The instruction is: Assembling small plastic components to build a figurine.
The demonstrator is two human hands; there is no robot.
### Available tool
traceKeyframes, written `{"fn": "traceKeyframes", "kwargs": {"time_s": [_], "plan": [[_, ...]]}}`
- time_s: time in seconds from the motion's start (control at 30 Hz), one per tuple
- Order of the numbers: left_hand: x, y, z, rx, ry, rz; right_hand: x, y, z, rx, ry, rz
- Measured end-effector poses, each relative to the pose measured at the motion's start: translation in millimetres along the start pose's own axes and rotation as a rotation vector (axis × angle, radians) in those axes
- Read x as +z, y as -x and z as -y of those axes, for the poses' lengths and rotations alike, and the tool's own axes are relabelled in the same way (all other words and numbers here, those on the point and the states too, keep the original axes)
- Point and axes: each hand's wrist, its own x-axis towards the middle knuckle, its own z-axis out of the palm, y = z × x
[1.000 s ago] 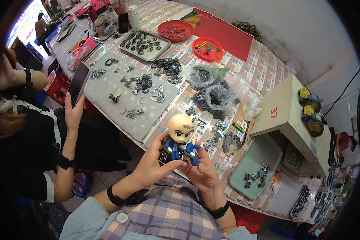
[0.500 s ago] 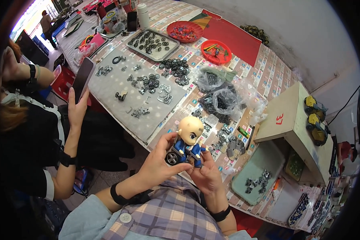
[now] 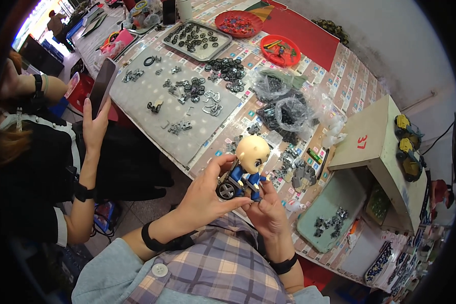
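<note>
Between both hands, close in front of me over the table's near edge, is a bald toy figurine (image 3: 252,154) in blue clothes, seated on a small wheelchair with a black spoked wheel (image 3: 226,190). My left hand (image 3: 201,198) grips it from the left, fingers behind the seat and thumb stretched along the bottom. On the other side my right hand (image 3: 268,213) holds the figurine's front and lower end, thumb and fingers pressed to it. The figurine stays roughly upright, its face turned right. Parts of the fingers behind it are hidden.
A grey mat (image 3: 152,126) bears small metal parts and wheels. Beyond lie a tray (image 3: 223,50) of wheels, red dishes (image 3: 283,63) and plastic bags (image 3: 291,114). At right stand a green tray (image 3: 319,240) and a box-like stand (image 3: 362,152). Another person's hand (image 3: 93,126) holds a phone at left.
The view has shifted slightly, so the table's things sit a little higher in it. The figurine has turned slightly, its face more to the right. Both hands keep their hold.
</note>
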Motion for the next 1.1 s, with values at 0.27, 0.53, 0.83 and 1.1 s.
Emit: {"fn": "traceKeyframes", "kwargs": {"time_s": [0.27,0.53,0.83,1.1], "plan": [[3.0,0.1,-8.3,0.078,-0.128,0.028,-2.0,8.3,2.2,-0.011,-0.002,-0.029],[3.2,0.7,-10.0,0.066,-0.171,0.050,-5.2,11.2,0.5,-0.027,0.011,-0.032],[-3.0,1.9,-17.1,0.019,-0.147,0.036,-3.0,8.9,-1.1,-0.020,0.052,-0.010],[-36.3,8.0,17.4,-0.161,0.046,-0.134,-14.7,17.1,-7.1,-0.050,0.021,-0.070]]}}
